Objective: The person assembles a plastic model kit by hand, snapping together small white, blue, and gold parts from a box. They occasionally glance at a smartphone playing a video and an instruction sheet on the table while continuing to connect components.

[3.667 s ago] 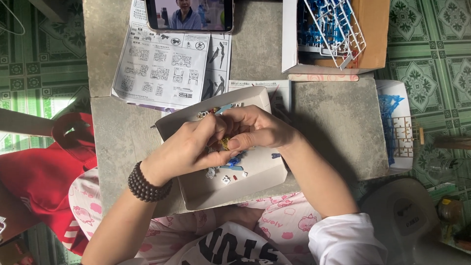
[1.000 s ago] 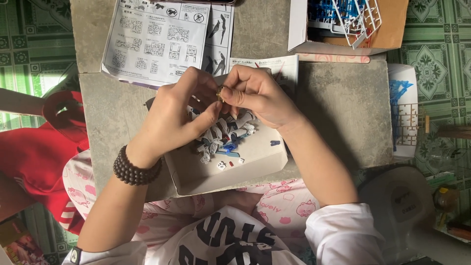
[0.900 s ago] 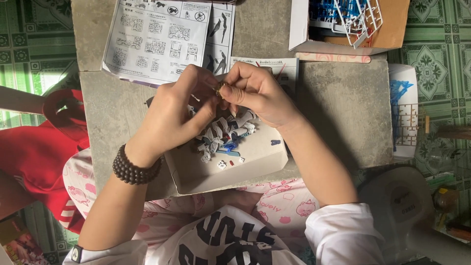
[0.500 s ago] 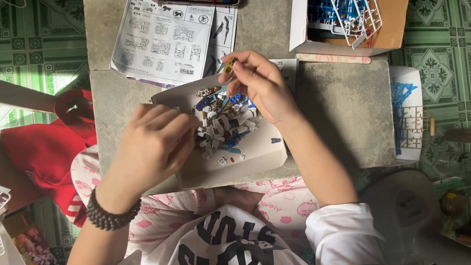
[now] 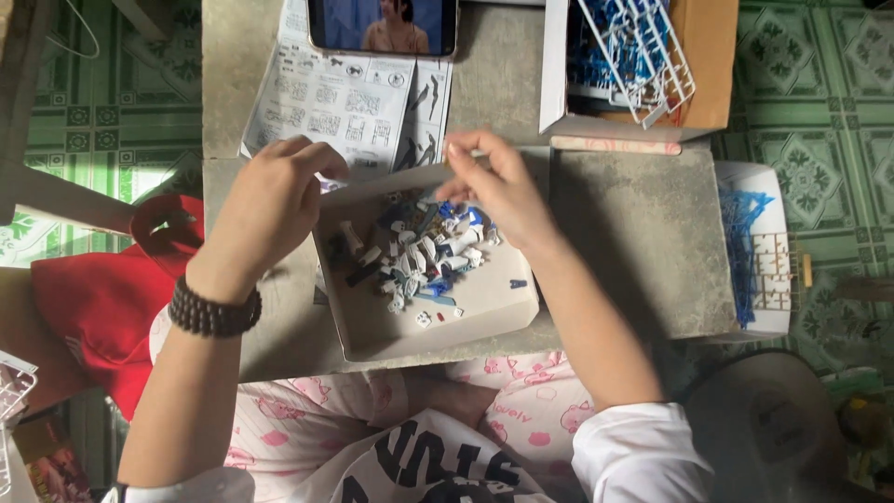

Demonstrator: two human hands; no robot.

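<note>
Right hand (image 5: 498,186) dips loosely curled fingers into the pile of small model parts (image 5: 419,251) in the shallow tray (image 5: 484,317) on the table (image 5: 643,242), possibly pinching one; left hand (image 5: 270,205) hovers half-curled, empty, at the tray's edge

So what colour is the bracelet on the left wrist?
Dark brown, nearly black: a beaded bracelet wrapped around the wrist below the left hand. The head view shows it clearly.

Both hands over shallow tray (image 5: 484,312); right hand (image 5: 498,186) above small parts (image 5: 419,251).
</note>
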